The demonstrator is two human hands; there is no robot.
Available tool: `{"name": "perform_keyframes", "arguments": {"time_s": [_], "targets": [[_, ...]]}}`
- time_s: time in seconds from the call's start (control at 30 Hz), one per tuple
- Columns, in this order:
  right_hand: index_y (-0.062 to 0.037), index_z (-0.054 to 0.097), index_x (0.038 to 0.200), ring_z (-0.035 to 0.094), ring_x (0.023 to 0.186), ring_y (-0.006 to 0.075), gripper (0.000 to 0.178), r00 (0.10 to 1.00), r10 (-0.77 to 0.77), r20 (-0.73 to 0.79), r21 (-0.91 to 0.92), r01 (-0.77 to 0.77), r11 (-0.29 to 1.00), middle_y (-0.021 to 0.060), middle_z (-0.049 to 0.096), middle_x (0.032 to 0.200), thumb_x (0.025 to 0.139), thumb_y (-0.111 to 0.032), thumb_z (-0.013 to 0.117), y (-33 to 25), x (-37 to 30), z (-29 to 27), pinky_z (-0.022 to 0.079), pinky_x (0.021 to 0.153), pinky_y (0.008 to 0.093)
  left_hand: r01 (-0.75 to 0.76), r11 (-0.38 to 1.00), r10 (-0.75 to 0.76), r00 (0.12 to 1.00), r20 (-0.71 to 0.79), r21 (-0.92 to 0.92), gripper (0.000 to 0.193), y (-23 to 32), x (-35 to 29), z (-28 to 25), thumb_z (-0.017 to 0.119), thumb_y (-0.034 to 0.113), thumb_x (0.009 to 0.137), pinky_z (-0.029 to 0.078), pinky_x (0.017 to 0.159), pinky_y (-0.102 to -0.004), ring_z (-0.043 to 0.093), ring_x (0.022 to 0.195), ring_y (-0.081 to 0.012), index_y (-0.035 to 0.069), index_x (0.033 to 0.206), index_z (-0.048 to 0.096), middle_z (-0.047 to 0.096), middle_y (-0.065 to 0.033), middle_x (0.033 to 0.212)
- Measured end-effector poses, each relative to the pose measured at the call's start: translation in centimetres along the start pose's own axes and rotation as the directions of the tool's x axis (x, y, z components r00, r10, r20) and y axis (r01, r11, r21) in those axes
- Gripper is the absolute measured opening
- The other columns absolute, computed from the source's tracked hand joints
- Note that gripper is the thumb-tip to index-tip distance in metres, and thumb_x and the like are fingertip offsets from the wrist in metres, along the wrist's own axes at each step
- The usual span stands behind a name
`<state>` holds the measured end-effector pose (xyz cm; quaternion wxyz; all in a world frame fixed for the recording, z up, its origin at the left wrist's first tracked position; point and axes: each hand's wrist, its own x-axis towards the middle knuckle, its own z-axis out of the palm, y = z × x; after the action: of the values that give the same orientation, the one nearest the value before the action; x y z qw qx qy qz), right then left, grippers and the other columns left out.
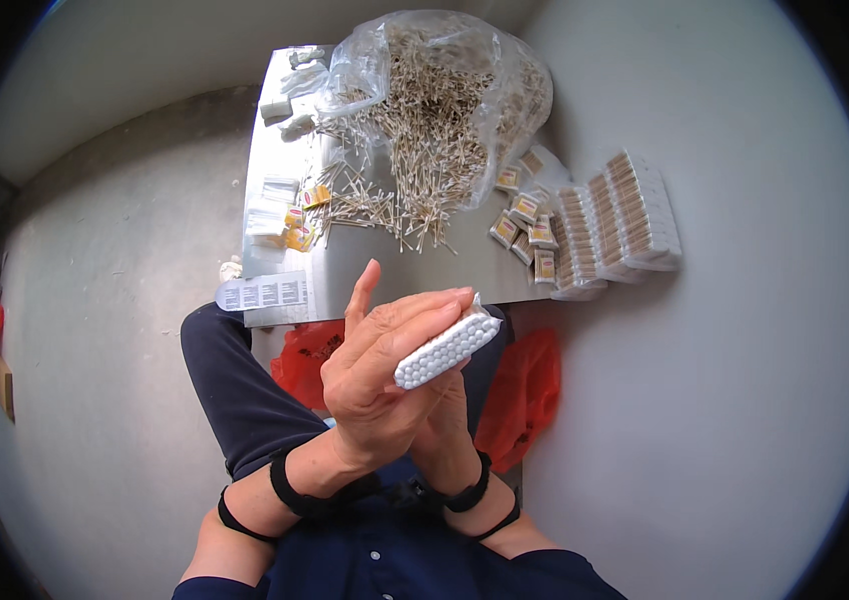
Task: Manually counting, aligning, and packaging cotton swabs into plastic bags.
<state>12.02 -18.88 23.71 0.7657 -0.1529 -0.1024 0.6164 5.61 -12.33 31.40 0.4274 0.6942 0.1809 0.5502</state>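
In front of my lap I hold a small clear pack of cotton swabs (pixel 448 353), tilted, its white tips facing me in rows. My left hand (pixel 370 355) lies across the top of the pack with its fingers closed along it, one finger sticking up. Beneath, my right hand (pixel 443 415) grips the pack from below; most of its fingers are hidden. On the metal table (pixel 370 270) beyond, a heap of loose cotton swabs (pixel 420 165) spills from a large clear plastic bag (pixel 515 75).
Stacked swab packs (pixel 625 215) line the right, beside several small packs with yellow labels (pixel 525 225). Clear sleeves (pixel 270 215) and yellow cards (pixel 300 237) lie at the left, near a printed label strip (pixel 265 292). Red plastic bags (pixel 523 395) hang under the near edge.
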Motion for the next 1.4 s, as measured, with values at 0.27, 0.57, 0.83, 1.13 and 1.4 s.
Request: {"name": "perform_keyframes", "arguments": {"time_s": [0.27, 0.57, 0.83, 1.13, 1.4], "targets": [[-0.0081, 0.058, 0.124, 0.059, 0.111, 0.0163, 0.029, 0.966, -0.239, -0.102, -0.163, 0.220, 0.962, 0.0051, 0.062, 0.119, 0.100, -0.023, 0.062, -1.5, 0.1, 2.3, 0.047, 0.098, 0.0321, 0.029, 0.989, -0.022, 0.999, 0.048, -0.142, 0.044, -0.4, -0.5, -0.9, 0.075, -0.003, 0.082, 0.041, 0.109, -0.0493, 0.069, 0.109, -0.0247, 0.003, 0.124, 0.062, 0.071, -0.0141, 0.117], [0.0007, 0.064, 0.108, 0.059, 0.087, 0.0145, 0.022, 0.637, -0.743, 0.206, -0.739, 0.599, 0.309, 0.0086, 0.062, 0.101, 0.089, 0.000, 0.072, -3.9, 0.3, 6.2, 0.049, 0.080, 0.0277, 0.271, 0.681, -0.383, 0.924, -0.015, -0.680, 0.057, 0.7, -0.6, -1.1, 0.055, 0.005, 0.101, 0.055, 0.098, -0.0380, 0.063, 0.116, -0.0281, 0.005, 0.152, 0.031, 0.049, -0.0208, 0.144], [-0.0005, 0.062, 0.108, 0.063, 0.078, 0.0201, 0.029, 0.468, -0.707, 0.531, -0.811, 0.522, -0.263, 0.0136, 0.065, 0.099, 0.084, 0.001, 0.077, -4.1, 0.5, 7.3, 0.051, 0.066, 0.0286, 0.317, 0.660, -0.484, 0.873, -0.063, -0.681, 0.052, 1.2, -0.5, -0.9, 0.049, 0.022, 0.106, 0.052, 0.101, -0.0376, 0.062, 0.116, -0.0232, 0.005, 0.152, 0.033, 0.054, -0.0169, 0.140], [0.0011, 0.068, 0.112, 0.063, 0.079, 0.0198, 0.031, 0.513, -0.776, 0.367, -0.871, 0.483, -0.092, 0.0129, 0.064, 0.100, 0.083, -0.001, 0.077, -2.8, 0.4, 9.1, 0.053, 0.068, 0.0274, 0.300, 0.548, -0.553, 0.830, -0.069, -0.781, 0.051, 0.8, -0.8, -0.6, 0.042, 0.031, 0.107, 0.054, 0.098, -0.0383, 0.064, 0.113, -0.0248, 0.003, 0.150, 0.035, 0.056, -0.0175, 0.138], [0.0022, 0.069, 0.105, 0.059, 0.077, 0.0192, 0.025, 0.553, -0.732, 0.397, -0.869, 0.483, -0.106, 0.0101, 0.062, 0.096, 0.082, -0.001, 0.078, -3.4, 0.2, 8.5, 0.049, 0.065, 0.0282, 0.258, 0.518, -0.567, 0.818, -0.101, -0.816, 0.054, 0.9, -0.8, -0.5, 0.041, 0.031, 0.107, 0.056, 0.096, -0.0401, 0.065, 0.112, -0.0285, 0.003, 0.152, 0.031, 0.056, -0.0184, 0.137]]}}
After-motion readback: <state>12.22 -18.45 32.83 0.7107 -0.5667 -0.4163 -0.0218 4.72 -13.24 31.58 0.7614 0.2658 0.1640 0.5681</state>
